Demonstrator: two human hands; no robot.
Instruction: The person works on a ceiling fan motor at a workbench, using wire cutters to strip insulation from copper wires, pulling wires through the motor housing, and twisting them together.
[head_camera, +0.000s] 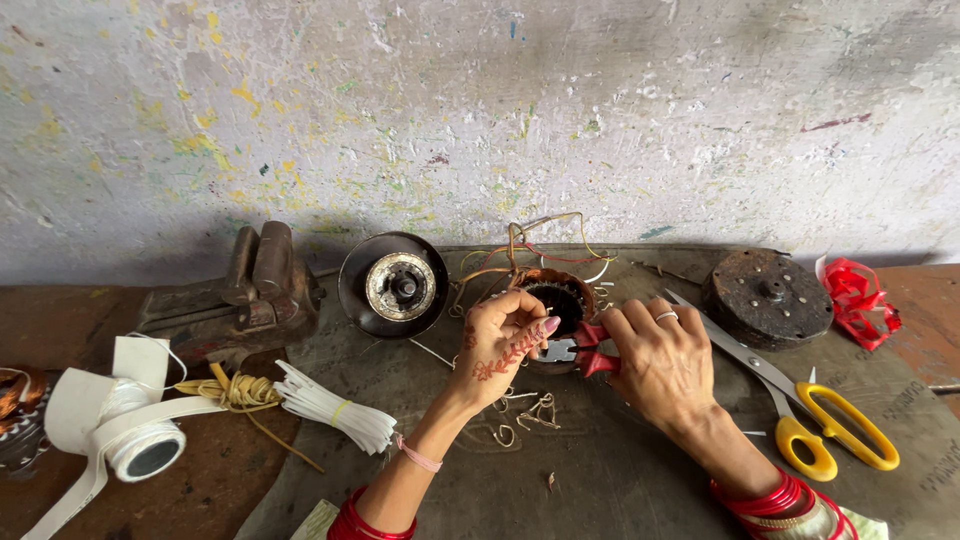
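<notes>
Leftmost, tape roll (140, 440), vise (240, 290), rotor (393, 285). Centre: my left hand (497, 345) pinches wire at the stator (555, 300); my right hand (660, 360) grips red pliers (578, 352) beside it. Right: scissors (800, 405), round plate (768, 297).
</notes>
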